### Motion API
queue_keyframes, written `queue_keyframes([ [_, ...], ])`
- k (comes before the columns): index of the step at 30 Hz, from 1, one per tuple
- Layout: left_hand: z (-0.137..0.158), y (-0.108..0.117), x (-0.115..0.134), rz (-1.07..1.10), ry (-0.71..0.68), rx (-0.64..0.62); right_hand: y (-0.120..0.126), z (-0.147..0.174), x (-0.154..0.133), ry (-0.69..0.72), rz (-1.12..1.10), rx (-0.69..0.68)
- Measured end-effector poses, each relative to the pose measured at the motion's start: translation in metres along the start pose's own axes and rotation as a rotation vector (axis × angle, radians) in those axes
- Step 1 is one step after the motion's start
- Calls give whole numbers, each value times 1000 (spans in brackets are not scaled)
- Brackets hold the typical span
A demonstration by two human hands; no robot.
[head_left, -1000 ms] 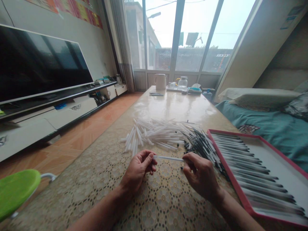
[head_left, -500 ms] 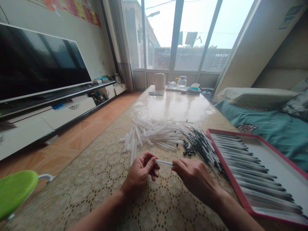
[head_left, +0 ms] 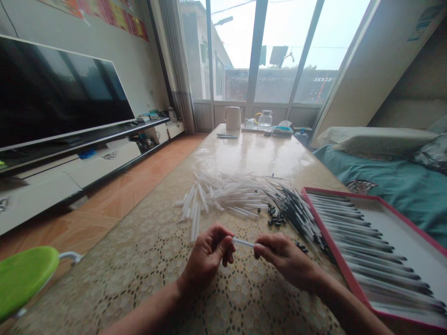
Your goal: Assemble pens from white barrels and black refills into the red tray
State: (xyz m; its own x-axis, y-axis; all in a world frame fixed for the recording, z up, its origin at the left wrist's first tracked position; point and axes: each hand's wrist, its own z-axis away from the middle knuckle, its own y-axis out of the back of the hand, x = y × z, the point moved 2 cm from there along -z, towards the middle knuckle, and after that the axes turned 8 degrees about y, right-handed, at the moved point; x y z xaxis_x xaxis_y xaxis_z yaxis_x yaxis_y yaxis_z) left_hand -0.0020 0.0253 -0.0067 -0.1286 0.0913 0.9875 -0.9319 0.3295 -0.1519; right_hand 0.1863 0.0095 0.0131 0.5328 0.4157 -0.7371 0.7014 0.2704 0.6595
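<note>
A thin white pen barrel is held level above the table between my two hands. My left hand pinches one end with thumb and fingers. Fingers of my right hand close round the other end, hiding that tip. Just beyond the hands lies a loose pile of white pen barrels. Small black plugs are heaped to its right, beside a bundle of dark-tipped pen refills. Several more black plugs lie behind my right hand.
A pink-rimmed box holding a row of pens stands at the right. A kettle, a glass pitcher and a tissue pack are at the table's far end. A green stool is at the left.
Both hands have shifted slightly right and down in the picture with the barrel. My right hand has turned a little, and black plugs now show behind it.
</note>
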Motion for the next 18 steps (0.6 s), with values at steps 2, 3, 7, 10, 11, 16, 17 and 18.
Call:
queue_keyframes([
  [2,1,-2,-2,-10,-11,-2,2,0,0,-17,-70,-47],
  [3,1,-2,-3,-10,-10,-3,3,0,1,-19,-86,-68],
  [7,-4,-3,-6,-13,73,-16,6,-1,8,27,2,-56],
  [10,-10,-1,-5,-24,92,26,19,0,13,43,130,67],
  [11,-11,0,-4,-22,87,42,26,0,13,41,155,118],
  [16,-13,2,-3,-19,90,56,83,8,10,12,294,207],
  [17,-13,2,-2,-24,92,56,96,11,10,-3,376,240],
  [18,-13,2,-2,-30,96,55,110,14,13,-21,467,287],
])
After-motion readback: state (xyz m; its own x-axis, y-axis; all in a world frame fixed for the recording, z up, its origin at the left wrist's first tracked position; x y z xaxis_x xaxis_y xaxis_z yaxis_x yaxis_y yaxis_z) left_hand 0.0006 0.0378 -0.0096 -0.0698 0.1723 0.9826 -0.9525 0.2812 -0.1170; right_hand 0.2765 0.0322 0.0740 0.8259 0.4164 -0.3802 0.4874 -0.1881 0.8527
